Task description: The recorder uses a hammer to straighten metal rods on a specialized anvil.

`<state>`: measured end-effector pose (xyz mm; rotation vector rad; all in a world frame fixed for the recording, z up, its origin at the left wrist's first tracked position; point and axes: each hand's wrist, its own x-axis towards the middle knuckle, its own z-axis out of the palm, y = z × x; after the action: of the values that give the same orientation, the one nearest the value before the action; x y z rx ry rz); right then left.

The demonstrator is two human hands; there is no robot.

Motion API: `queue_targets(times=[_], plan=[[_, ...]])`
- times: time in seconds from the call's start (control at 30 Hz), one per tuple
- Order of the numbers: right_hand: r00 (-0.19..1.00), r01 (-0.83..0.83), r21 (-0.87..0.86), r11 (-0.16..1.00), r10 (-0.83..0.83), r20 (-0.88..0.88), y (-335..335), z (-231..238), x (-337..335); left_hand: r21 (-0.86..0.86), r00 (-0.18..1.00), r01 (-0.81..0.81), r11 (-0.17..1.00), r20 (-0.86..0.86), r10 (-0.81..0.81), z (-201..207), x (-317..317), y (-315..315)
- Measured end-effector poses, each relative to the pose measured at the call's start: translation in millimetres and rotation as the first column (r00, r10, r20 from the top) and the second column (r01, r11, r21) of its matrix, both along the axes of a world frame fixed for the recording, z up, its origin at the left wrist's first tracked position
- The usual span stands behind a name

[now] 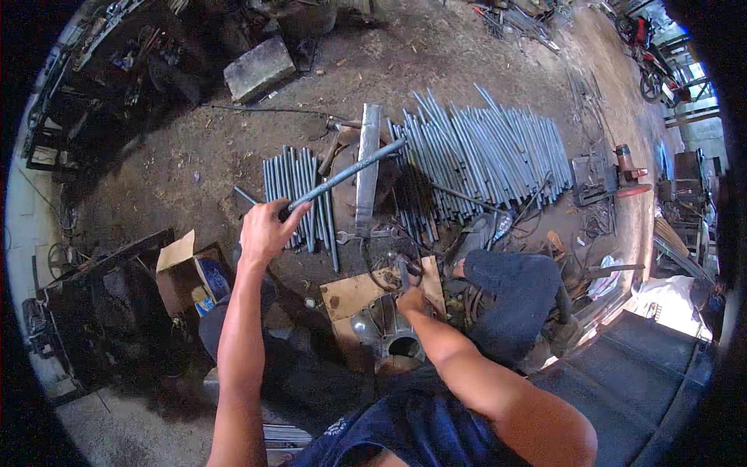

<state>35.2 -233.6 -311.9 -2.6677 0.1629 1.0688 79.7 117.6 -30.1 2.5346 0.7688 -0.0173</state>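
My left hand [266, 231] is closed round the near end of a long grey metal rod [346, 174]. The rod slants up to the right, and its far part crosses a flat silver metal bar [368, 167]. Lower down, my right hand [412, 300] is closed on a short dark metal tool [404, 272] whose kind I cannot make out. Below that hand, a metal casing [401, 347] with a round hole lies partly over a brown cardboard sheet [342, 302]. An open-ended wrench [366, 233] lies at the near end of the silver bar.
Many grey rods [498, 156] lie piled to the right of the bar, with a smaller row [292, 175] to its left. A concrete block [259, 68] sits at the back left. An open cardboard box [177, 276] stands left of my legs, and a cable [537, 204] curls at the right.
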Motion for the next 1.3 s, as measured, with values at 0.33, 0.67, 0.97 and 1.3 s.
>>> queue_targets(times=[0.33, 0.67, 0.97, 1.3], plan=[[0.994, 0.065, 0.043, 0.997, -0.069, 0.082, -13, -43, -23, 0.047, 0.986, -0.051, 0.998, 0.164, 0.043, -8, -45, -22], [0.858, -0.378, 0.033, 0.925, 0.364, -0.362, 16, -23, 61, 0.103, 0.993, -0.032, 0.994, 0.121, 0.019, 6, -81, -30], [0.958, -0.091, 0.059, 0.994, 0.104, -0.266, -18, -72, 89, 0.107, 0.981, 0.104, 0.989, 0.151, -0.119, 20, -69, -38], [0.988, -0.112, -0.031, 0.993, 0.108, -0.107, 7, -28, 66, 0.135, 0.983, 0.082, 0.987, 0.15, -0.102, 25, -76, -14]])
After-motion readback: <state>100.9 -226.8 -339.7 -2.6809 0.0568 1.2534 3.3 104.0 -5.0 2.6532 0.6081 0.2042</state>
